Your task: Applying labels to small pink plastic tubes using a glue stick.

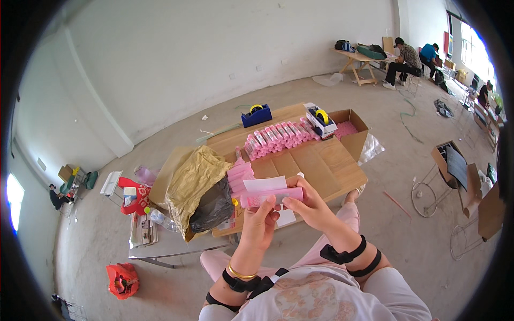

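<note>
While I hold it above the table (342, 171), 2 hands pinch 1 pink tube (270, 197).
Left hand (261, 218) closes under its left end, right hand (308, 202) grips its right end; white paper (265, 184) stands just behind.

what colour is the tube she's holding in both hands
Pink; the tube shows best in the head view, with a white sheet behind it.

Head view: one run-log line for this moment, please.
left hand: grips pink tube | right hand: pinches tube end, white paper behind | table: pink tube row
</note>
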A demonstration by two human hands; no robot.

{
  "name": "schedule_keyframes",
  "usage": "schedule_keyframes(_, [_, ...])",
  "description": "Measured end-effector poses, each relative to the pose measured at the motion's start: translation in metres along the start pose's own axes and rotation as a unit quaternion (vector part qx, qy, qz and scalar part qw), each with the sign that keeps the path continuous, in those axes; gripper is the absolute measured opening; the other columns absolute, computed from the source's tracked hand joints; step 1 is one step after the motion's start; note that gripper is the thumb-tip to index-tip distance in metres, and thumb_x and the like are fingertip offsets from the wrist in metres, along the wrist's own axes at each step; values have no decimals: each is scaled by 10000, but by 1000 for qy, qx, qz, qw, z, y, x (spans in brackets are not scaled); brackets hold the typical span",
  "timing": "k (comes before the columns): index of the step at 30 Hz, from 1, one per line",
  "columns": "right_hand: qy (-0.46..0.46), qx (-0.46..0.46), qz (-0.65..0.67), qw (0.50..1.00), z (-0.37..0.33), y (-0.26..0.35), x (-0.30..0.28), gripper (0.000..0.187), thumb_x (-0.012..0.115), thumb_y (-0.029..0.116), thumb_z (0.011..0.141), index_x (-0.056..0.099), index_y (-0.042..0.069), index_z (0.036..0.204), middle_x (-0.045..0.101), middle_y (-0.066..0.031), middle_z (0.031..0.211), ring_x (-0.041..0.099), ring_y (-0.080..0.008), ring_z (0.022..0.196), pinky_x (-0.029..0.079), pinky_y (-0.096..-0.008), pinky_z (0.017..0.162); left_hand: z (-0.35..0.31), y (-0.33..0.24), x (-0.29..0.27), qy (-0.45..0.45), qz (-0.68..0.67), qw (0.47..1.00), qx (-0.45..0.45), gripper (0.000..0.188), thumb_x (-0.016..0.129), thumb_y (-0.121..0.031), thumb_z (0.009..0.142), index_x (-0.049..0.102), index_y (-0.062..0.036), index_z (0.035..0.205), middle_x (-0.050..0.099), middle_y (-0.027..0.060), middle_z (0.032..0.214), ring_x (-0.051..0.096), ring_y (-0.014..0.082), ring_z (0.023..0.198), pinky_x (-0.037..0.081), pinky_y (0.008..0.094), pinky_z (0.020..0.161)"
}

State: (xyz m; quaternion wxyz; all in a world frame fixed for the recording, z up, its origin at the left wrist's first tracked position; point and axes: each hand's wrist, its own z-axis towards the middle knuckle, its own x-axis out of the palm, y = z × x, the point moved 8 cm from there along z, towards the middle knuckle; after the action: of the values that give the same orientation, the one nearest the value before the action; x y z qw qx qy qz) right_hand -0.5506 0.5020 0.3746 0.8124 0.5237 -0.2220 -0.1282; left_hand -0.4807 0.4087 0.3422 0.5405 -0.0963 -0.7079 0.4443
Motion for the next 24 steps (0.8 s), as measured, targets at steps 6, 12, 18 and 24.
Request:
schedule_keyframes(6, [11, -13, 31, 999, 0, -2, 10, 217, 518, 95, 916, 424, 37, 1102, 491, -22, 998, 482, -62, 926, 421, -229, 796, -9, -8, -3, 5, 53, 999, -11, 174, 667, -143, 832, 589, -114, 985, 636, -18, 877, 592, 85, 690, 451, 195, 564])
schedule_keyframes(12, [4, -14, 70, 997, 0, -4, 17, 193, 495, 101, 928, 414, 32, 1089, 492, -25, 990, 489, -74, 941, 439, -242, 802, -14, -14, 1, 26, 53, 998, 20, 206, 664, -135, 831, 582, -107, 1019, 639, -8, 888, 609, 92, 736, 452, 197, 569])
schedule_keyframes(18, [-13, 15, 80, 997, 0, -5, 8, 207, 516, 147, 920, 430, 52, 1083, 501, -12, 963, 498, -71, 870, 428, -246, 774, -18, -33, -7, 24, 73, 997, 20, 174, 668, -134, 831, 595, -62, 972, 636, 25, 841, 611, 111, 701, 444, 211, 534])
schedule_keyframes(24, [-3, 14, 83, 996, -1, 0, 14, 190, 535, 133, 901, 465, 59, 1061, 516, -6, 936, 506, -69, 821, 417, -239, 727, -20, -51, -11, 45, 177, 980, 76, 162, 657, -110, 827, 586, -57, 963, 630, 34, 843, 594, 89, 653, 418, 191, 529])
